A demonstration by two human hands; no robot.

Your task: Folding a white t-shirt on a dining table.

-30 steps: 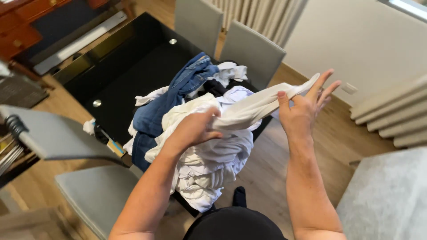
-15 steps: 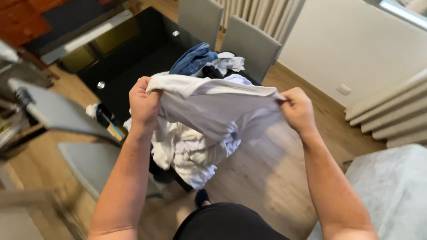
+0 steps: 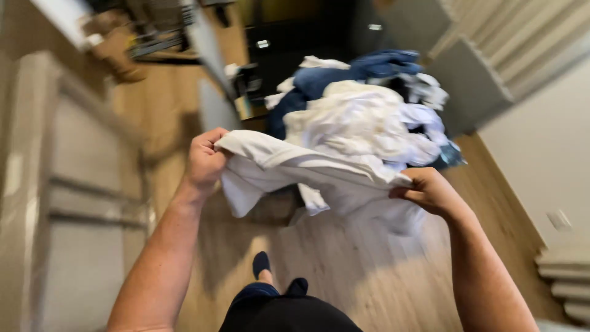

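Hands, left hand [image 3: 206, 161] and right hand [image 3: 430, 192], still clench the white garment [image 3: 295, 172], now lowered and slacker.

Soft, even daylight fills the room; heavy motion blur smears the left side and upper edges, arms casting faint floor [image 3: 344, 270] shadows.

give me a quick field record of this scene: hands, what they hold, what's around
left hand: closed grip on one end of the white garment
right hand: closed grip on the other end
white garment: stretched between both hands, lower part hanging loose
laundry pile: white and blue clothes heaped on the dark table, beyond the hands
floor: wood, feet visible below
image: motion-blurred
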